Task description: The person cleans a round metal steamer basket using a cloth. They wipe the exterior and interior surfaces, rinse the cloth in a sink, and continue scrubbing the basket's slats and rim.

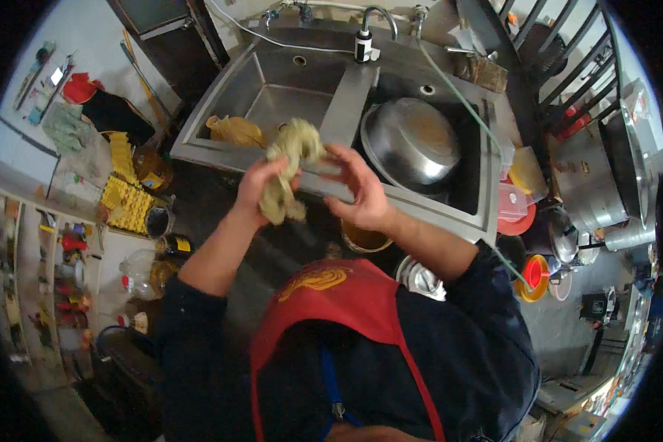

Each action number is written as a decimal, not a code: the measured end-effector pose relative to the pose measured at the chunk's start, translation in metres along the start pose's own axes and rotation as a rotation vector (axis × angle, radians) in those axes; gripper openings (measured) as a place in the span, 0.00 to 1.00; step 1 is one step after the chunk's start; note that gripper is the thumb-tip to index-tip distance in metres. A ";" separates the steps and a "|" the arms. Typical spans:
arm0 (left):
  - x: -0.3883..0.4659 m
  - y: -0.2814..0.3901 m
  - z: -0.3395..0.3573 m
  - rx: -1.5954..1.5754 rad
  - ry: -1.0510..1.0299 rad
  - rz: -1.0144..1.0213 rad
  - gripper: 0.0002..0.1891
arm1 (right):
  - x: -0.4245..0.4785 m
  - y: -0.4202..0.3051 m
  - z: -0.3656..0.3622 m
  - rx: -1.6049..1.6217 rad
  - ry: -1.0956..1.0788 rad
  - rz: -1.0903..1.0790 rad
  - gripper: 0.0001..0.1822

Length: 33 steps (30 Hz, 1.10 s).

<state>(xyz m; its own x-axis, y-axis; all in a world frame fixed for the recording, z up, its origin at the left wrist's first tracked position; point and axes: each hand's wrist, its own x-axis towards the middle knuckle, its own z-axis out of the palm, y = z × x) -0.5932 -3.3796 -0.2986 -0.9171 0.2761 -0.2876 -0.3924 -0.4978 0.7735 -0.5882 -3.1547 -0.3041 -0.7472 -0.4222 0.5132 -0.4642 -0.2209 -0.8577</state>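
A crumpled yellowish-green cloth (297, 145) is gripped in my left hand (253, 190), bunched upward and hanging below the fingers. To its right, my right hand (363, 193) is slightly blurred, its fingers spread and curved with nothing in them. Both hands are over the front edge of a stainless steel double sink (349, 105). In the left basin, a wet-looking brownish-yellow cloth or bag (235, 131) lies by the front wall. The right basin holds a large metal basin (414, 141), tilted with its rounded underside showing.
A faucet (363, 44) stands behind the sink's divider. A pale green hose (458, 88) crosses the right basin. Plastic containers (512, 201) and a big metal pot (585, 182) stand at the right. Yellow egg trays (126, 203) and bottles (143, 271) are at the left.
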 end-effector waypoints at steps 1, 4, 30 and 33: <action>0.017 0.025 -0.010 -0.225 -0.110 -0.083 0.18 | 0.030 -0.002 -0.008 -0.463 -0.092 -0.269 0.42; 0.072 0.073 -0.015 -0.349 -0.468 -0.219 0.20 | 0.110 0.005 -0.028 -1.218 -0.304 -0.561 0.41; 0.447 0.184 -0.151 1.512 -0.482 0.383 0.19 | 0.410 0.266 -0.067 -1.272 -0.318 0.983 0.16; 0.462 0.182 -0.166 1.550 -0.431 0.448 0.17 | 0.411 0.298 -0.073 -1.212 -0.250 1.021 0.17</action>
<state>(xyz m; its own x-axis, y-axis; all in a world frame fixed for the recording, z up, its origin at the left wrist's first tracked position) -1.0998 -3.4786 -0.3845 -0.7417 0.6682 0.0585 0.5558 0.5635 0.6112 -1.0681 -3.3299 -0.3466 -0.9297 -0.1025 -0.3537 -0.0196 0.9728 -0.2307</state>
